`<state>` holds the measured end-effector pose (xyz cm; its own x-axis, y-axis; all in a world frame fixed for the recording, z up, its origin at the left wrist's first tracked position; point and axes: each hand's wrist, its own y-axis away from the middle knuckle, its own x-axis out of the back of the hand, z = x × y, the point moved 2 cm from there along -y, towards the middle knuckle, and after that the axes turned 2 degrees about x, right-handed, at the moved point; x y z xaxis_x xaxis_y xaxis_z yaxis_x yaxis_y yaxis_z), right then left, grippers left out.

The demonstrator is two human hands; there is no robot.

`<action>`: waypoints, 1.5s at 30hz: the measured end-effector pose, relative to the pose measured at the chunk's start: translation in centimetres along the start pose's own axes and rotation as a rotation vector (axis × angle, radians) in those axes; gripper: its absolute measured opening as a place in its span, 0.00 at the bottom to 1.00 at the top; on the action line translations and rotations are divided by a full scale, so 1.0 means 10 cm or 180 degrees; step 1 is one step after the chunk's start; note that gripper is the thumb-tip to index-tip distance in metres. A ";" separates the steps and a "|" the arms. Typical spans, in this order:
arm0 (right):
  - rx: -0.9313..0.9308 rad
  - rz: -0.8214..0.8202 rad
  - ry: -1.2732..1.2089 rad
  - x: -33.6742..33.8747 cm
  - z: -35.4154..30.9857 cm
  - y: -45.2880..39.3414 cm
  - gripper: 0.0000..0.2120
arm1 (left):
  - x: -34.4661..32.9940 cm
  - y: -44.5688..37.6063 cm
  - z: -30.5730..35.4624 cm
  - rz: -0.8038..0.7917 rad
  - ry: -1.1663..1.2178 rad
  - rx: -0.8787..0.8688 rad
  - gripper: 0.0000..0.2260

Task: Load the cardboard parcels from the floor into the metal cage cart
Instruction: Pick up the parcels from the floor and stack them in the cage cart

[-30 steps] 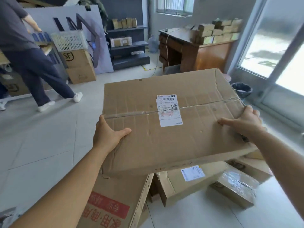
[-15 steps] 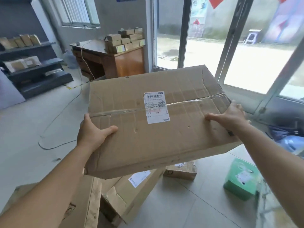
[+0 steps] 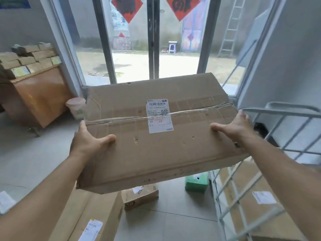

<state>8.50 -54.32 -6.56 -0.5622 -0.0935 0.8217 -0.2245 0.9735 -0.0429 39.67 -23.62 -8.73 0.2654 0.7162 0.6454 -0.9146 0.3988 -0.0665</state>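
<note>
I hold a large flat cardboard parcel (image 3: 130, 150) in the air in front of me; it carries a white shipping label and a strip of clear tape. My left hand (image 3: 88, 145) grips its left edge and my right hand (image 3: 232, 127) grips its right edge. The metal cage cart (image 3: 284, 112) stands at the right, its grey wire side (image 3: 234, 200) just beyond the parcel's right corner, with cardboard parcels (image 3: 257, 197) inside. More parcels lie on the floor below: a long one (image 3: 93, 216) at the lower left and a small one (image 3: 140, 197) under the held parcel.
A green box (image 3: 196, 183) sits on the floor beside the cart. Glass doors (image 3: 152, 40) face me. At the left stands a wooden desk (image 3: 38, 94) stacked with small boxes (image 3: 26, 58), and a pale bin (image 3: 76, 108) next to it.
The view has swung to the right with the parcel still in both hands. The glass doors are now straight ahead and the cage cart has come into view at the right.
</note>
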 end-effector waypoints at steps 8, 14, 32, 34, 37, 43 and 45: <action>-0.0891 0.0764 -0.0063 0.66 0.72 0.42 0.57 | -0.64 -0.28 0.85 -0.0683 0.0058 -0.0965 0.40; -0.1554 0.1185 -0.0050 1.15 1.17 1.09 0.57 | -1.01 -0.04 1.47 -0.1124 0.0082 -0.1572 0.39; -0.2816 0.2527 -0.0280 2.58 2.74 3.07 0.58 | -2.08 2.04 3.33 -0.2399 0.0535 -0.2932 0.35; -0.2951 0.2594 -0.0370 2.67 2.98 3.22 0.58 | -2.21 2.34 3.52 -0.2512 0.0519 -0.3050 0.37; -0.3152 0.2623 -0.0480 2.79 3.32 3.37 0.60 | -2.47 2.72 3.77 -0.2669 0.0464 -0.3188 0.39; -0.3454 0.2535 -0.0606 2.89 3.86 3.50 0.59 | -2.98 3.24 4.07 -0.2846 0.0197 -0.3348 0.43; -0.3559 0.2478 -0.0669 2.88 4.01 3.49 0.59 | -3.15 3.38 4.15 -0.2978 0.0183 -0.3376 0.39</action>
<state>-47.48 -31.37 -7.15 -0.3778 0.6155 0.6917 0.8973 0.4275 0.1098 -12.22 -56.50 0.25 0.6724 -0.0368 0.7393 0.2564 0.9485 -0.1860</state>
